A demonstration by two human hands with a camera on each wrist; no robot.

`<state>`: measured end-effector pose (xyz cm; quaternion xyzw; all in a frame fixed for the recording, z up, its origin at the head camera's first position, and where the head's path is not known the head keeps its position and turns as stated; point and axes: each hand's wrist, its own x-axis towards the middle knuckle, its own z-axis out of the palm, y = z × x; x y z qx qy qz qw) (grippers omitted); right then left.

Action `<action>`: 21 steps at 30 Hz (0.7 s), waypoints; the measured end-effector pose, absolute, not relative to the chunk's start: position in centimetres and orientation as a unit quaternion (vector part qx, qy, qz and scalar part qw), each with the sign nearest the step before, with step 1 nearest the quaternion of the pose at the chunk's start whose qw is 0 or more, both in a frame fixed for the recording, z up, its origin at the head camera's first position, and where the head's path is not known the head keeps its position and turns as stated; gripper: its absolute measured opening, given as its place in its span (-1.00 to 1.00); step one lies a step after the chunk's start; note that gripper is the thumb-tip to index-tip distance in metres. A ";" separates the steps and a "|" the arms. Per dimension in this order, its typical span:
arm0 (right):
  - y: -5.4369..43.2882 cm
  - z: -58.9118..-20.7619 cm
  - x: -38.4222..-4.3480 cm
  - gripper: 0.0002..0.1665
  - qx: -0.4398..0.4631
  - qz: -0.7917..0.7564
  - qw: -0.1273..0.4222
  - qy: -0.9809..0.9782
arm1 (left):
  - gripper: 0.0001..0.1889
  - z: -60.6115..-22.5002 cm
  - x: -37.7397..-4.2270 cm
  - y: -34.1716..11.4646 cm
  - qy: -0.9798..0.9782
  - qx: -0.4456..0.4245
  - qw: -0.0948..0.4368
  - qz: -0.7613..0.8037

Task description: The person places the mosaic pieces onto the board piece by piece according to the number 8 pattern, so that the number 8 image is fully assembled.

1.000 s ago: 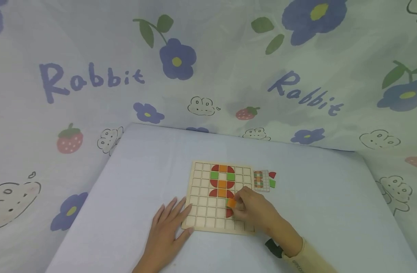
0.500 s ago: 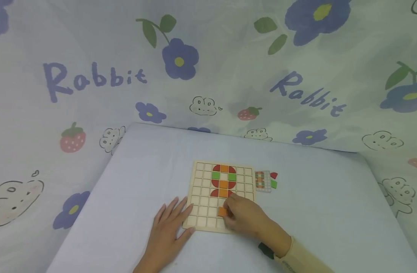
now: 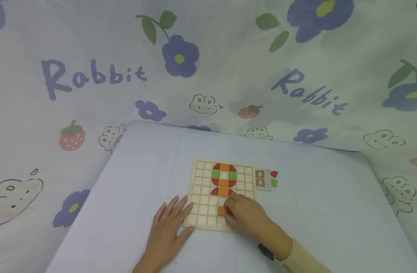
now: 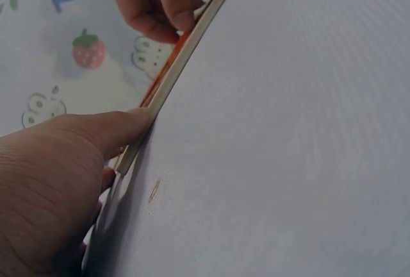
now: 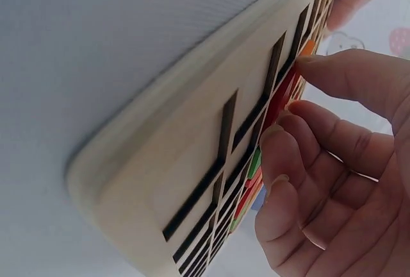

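Note:
A light wooden grid board lies on the table, with red, orange and green tiles in its middle columns. My right hand bends over the board's lower right part. Its thumb and fingertips pinch the edge of an orange square tile, which sits at a cell in the lower middle. The right wrist view has the thumb by this orange tile, beside a red tile. My left hand rests at the lower left corner with fingers spread; its thumb touches the board's edge.
Right of the board lies a small pattern card with a printed grid. A red quarter-round tile and a green tile lie beside it. A dark object shows below the right wrist. Printed cloth walls stand behind the table.
My right hand has moved left and slightly down across the board, bringing the orange tile to a lower middle cell. Over the last half second it hardly shifts. The left hand stays put.

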<state>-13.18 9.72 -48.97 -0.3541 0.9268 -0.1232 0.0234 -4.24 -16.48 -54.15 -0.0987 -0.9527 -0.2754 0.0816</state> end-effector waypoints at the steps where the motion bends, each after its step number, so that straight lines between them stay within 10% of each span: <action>1: 9.7 -49.0 -13.2 -0.88 -0.355 -0.124 0.019 0.926 | -0.32 -54.1 -4.3 -16.5 -0.953 -0.099 0.084 -0.275; 21: 12.1 -48.5 -12.8 -0.73 -0.277 -0.179 0.036 0.943 | -0.32 -53.7 -4.3 -16.2 -0.952 -0.094 0.078 -0.280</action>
